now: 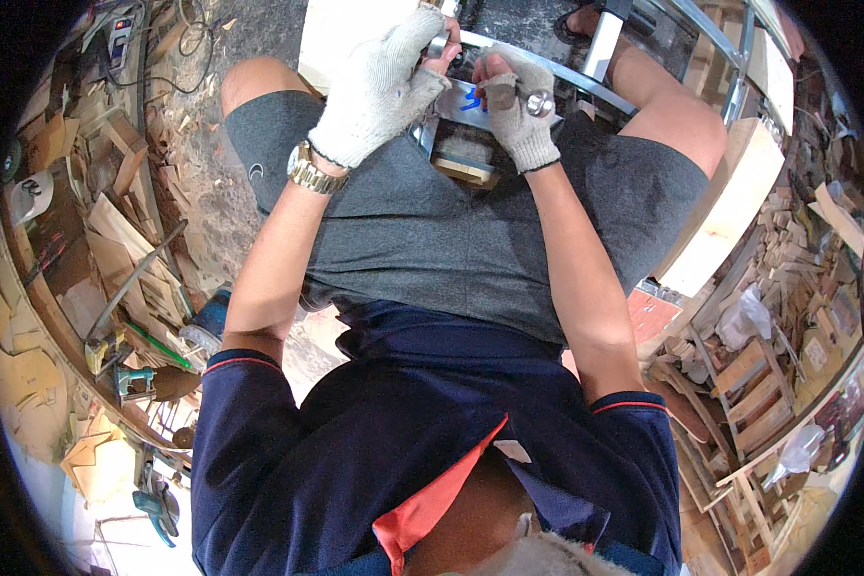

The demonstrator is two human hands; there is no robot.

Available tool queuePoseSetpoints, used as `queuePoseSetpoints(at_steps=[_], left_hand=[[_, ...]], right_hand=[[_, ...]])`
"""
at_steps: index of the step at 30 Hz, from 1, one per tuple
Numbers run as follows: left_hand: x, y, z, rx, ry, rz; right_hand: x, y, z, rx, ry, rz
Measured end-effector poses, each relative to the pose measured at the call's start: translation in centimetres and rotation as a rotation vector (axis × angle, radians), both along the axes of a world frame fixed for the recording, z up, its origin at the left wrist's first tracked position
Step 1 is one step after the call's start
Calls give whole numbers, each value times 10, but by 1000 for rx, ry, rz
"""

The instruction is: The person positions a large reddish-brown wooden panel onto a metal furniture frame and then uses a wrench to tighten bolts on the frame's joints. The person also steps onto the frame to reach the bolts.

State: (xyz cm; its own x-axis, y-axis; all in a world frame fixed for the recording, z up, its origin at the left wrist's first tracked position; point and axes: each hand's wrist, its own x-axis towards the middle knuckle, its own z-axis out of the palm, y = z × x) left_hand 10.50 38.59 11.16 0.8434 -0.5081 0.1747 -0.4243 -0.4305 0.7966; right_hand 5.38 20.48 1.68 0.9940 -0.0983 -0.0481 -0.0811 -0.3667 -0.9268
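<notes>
My left hand (379, 91), in a white knitted glove with bare fingertips, is closed around a small shiny round metal piece (439, 45). Close beside it, my right hand (520, 108) wears a matching glove, its fingers curled in. A metal tool with a polished round end (540, 104) sticks out of that fist; the rest is hidden by the fingers. Both hands are over a silvery metal frame (571, 77) between my knees. Blue marks show on a flat metal part (463, 104) between the hands. Below it lies a wooden block (466, 165).
Wood offcuts (115, 230) are heaped at the left, with a teal power tool (136, 381) and a cable (197, 62). More scrap wood (763, 259) fills the right side. A pale wooden beam (725, 216) stands by my right thigh. Another person's leg (634, 77) shows beyond the frame.
</notes>
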Motion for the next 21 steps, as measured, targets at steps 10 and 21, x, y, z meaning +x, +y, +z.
queuePoseSetpoints(at_steps=[10,21], left_hand=[[-5,-4,9,-188,68,95],[-86,1,-9,-214,6,330]], right_hand=[[31,3,6,-370,-400,200],[6,18,13,-314,-408,196]])
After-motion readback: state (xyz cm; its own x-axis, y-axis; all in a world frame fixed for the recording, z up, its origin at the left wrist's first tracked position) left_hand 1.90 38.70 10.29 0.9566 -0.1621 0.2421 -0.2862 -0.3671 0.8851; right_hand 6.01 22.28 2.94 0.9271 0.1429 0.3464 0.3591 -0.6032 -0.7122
